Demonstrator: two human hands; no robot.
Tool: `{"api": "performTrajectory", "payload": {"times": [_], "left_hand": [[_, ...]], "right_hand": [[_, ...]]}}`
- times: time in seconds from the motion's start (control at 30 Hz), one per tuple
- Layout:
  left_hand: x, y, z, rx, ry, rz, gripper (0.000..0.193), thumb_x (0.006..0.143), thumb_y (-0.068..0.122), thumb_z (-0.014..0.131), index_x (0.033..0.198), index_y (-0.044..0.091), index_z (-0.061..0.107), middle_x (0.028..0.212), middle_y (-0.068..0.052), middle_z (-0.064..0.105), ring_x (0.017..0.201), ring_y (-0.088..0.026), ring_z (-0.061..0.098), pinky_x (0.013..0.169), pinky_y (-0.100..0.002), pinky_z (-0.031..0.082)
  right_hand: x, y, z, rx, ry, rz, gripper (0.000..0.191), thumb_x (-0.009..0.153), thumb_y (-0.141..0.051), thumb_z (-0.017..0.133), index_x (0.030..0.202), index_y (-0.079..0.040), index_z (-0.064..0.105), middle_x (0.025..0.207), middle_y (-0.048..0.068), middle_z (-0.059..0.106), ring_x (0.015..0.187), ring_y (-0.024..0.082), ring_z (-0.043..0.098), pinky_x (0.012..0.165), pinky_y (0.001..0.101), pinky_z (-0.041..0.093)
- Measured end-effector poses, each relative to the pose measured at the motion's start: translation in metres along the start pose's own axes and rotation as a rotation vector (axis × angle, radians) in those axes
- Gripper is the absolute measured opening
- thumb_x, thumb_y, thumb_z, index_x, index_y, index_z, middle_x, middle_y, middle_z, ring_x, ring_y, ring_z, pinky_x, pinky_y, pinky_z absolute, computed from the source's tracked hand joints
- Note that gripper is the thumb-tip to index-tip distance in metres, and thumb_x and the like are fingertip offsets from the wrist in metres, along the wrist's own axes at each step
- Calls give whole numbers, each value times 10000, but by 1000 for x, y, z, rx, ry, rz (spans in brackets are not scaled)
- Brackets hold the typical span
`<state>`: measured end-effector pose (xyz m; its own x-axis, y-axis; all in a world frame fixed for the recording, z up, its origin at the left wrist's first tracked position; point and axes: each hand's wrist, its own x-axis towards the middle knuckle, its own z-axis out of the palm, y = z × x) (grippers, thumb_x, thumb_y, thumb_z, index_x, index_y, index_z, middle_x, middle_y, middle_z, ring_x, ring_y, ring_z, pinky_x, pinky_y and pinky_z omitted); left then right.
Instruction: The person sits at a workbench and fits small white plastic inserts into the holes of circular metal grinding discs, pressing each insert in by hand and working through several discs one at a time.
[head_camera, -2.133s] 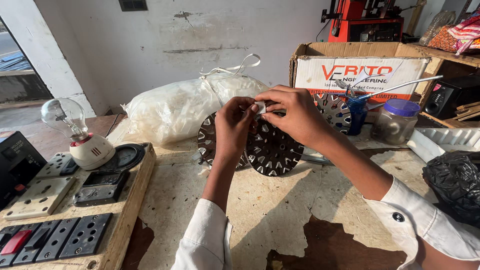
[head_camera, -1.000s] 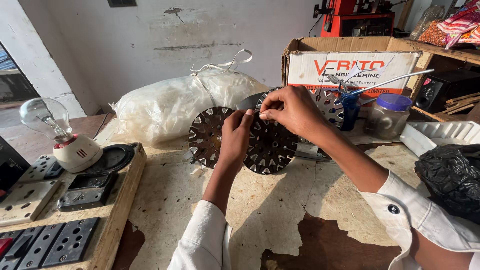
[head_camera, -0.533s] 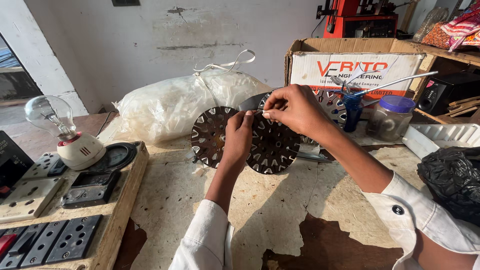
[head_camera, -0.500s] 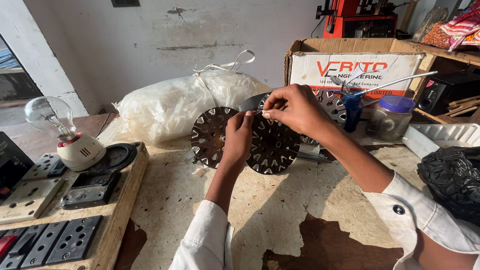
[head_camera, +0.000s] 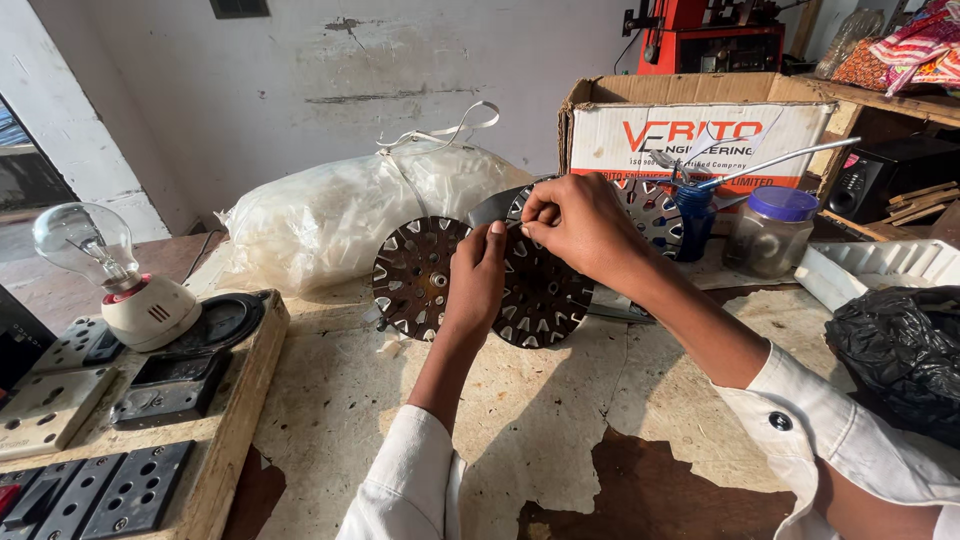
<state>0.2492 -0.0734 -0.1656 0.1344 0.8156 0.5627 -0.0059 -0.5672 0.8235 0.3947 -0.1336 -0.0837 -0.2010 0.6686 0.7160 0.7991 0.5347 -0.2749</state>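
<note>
Left hand (head_camera: 478, 275) now lower, steadying round dark slotted metal stator disc (head_camera: 545, 295) on worn bench (head_camera: 560, 420); right hand (head_camera: 575, 222) fingers still pinching thin strip at top slot

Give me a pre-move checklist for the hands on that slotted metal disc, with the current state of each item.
1. Left hand steadies the front slotted disc: ok.
2. Right hand pinches at the disc's upper edge: ok.
3. What the right fingertips hold: cannot tell, too small.
4. Second slotted disc leans just behind the front one, close to the working hands: not ok.
5. Glass jar stands apart from the right forearm: ok.
</note>
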Motion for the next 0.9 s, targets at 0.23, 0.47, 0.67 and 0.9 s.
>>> {"api": "performTrajectory", "payload": {"times": [0.23,0.47,0.67,0.9], "left_hand": [[1,-3,-3,91,28,31,440,1072,331,515,910,-68,605,638,-80,505,654,-114,410,567,-350,400],[1,-4,1,136,38,64,404,1051,325,532,1014,-51,674,663,-142,618,632,-139,509,602,-359,468],[2,-4,5,147,35,75,377,1037,308,537,1073,-38,683,686,-172,643,604,-176,543,612,-373,481],[0,0,2,116,8,72,379,1051,301,528,1097,-39,691,699,-142,655,646,-145,541,626,-352,481]], "right_hand": [[5,2,-1,74,-91,135,91,800,-73,790,846,-1,758,669,70,752,594,115,729,583,282,569],[3,5,0,52,-71,230,80,799,-65,780,837,2,759,663,65,752,584,119,735,569,280,574],[4,4,1,130,-68,343,94,813,-73,776,838,14,750,670,62,746,582,112,727,501,281,555],[2,3,4,165,-66,325,113,831,-89,795,850,14,753,661,50,745,564,101,719,498,249,561]]}}
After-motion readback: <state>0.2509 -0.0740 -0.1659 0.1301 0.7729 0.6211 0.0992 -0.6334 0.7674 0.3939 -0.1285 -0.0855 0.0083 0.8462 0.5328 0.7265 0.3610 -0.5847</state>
